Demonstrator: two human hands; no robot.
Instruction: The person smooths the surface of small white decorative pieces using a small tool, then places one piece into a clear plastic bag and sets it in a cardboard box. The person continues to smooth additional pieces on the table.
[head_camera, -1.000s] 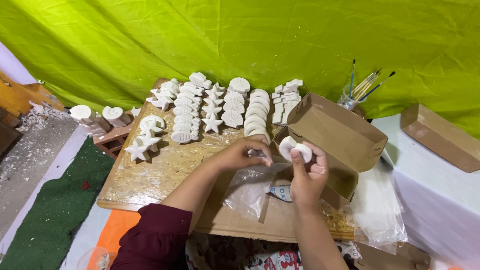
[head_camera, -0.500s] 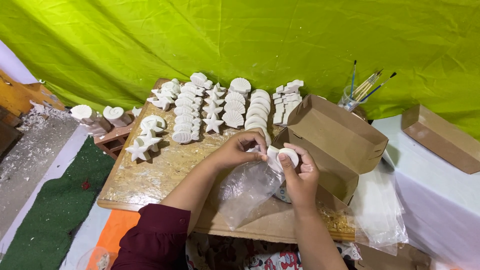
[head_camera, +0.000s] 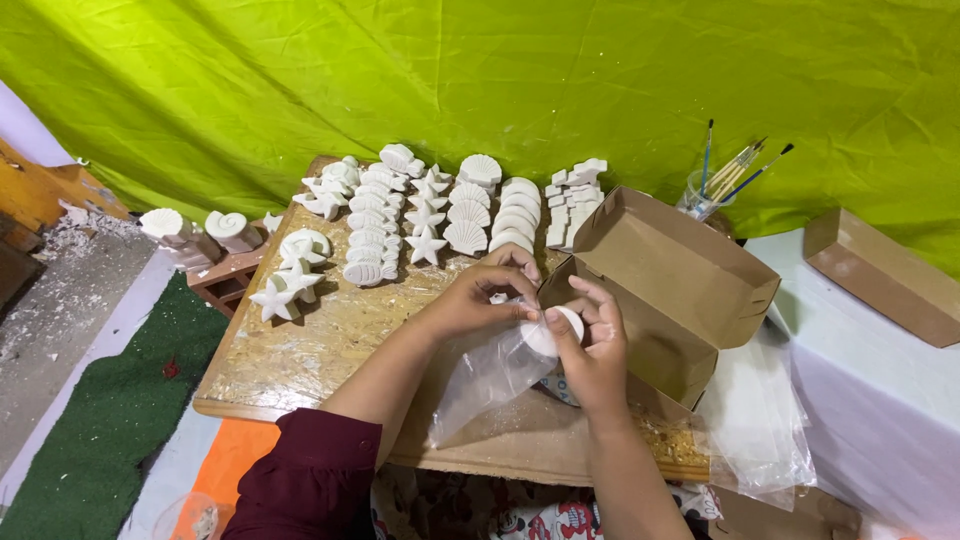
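Observation:
My left hand (head_camera: 478, 296) and my right hand (head_camera: 594, 345) meet over the front of a wooden board (head_camera: 300, 350). Between them they hold a round white plaster piece (head_camera: 548, 332) at the mouth of a clear plastic bag (head_camera: 485, 380), which hangs down toward me. The left fingers pinch the bag's opening; the right fingers grip the piece. An open brown cardboard box (head_camera: 665, 285) stands just right of my hands. Rows of white plaster shells and starfish (head_camera: 425, 215) lie at the board's far side.
A cup of paintbrushes (head_camera: 715, 185) stands behind the box. A second cardboard box (head_camera: 880, 275) lies on the white table at the right. More clear bags (head_camera: 755, 425) lie at the front right. Plaster shapes on a small stand (head_camera: 205, 240) sit left, beside green matting (head_camera: 100, 430).
My hands have drawn closer together and the plastic bag has been lifted; the white piece is now at the bag's mouth instead of held apart in the right hand.

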